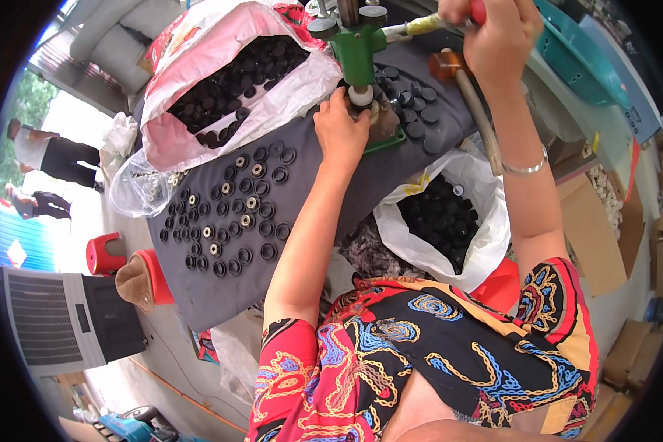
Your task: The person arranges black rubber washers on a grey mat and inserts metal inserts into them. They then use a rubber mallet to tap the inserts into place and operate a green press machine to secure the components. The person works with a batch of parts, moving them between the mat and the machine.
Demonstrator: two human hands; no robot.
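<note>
A green hand press point(358, 60) stands at the far side of the grey-covered table point(309, 147). My right hand point(499, 46) is closed round the red-knobbed end of its lever point(423, 26), to the right of the press. Right under the press's ram, my left hand point(342, 131) has its fingers bent in at the pale ram tip point(360, 96); the small part between them is hidden. Black round caps point(417, 110) lie in a cluster just right of the press. Left of my left forearm, rows of black rings point(236, 210) are spread out, several with pale metal centres.
A large pink-lined sack point(158, 125) of black caps lies at the far left. A white bag point(497, 228) of black parts sits near my right arm. A mallet point(479, 110) rests right of the press. Beyond it is a teal basin point(578, 62); a red stool point(104, 253) stands left.
</note>
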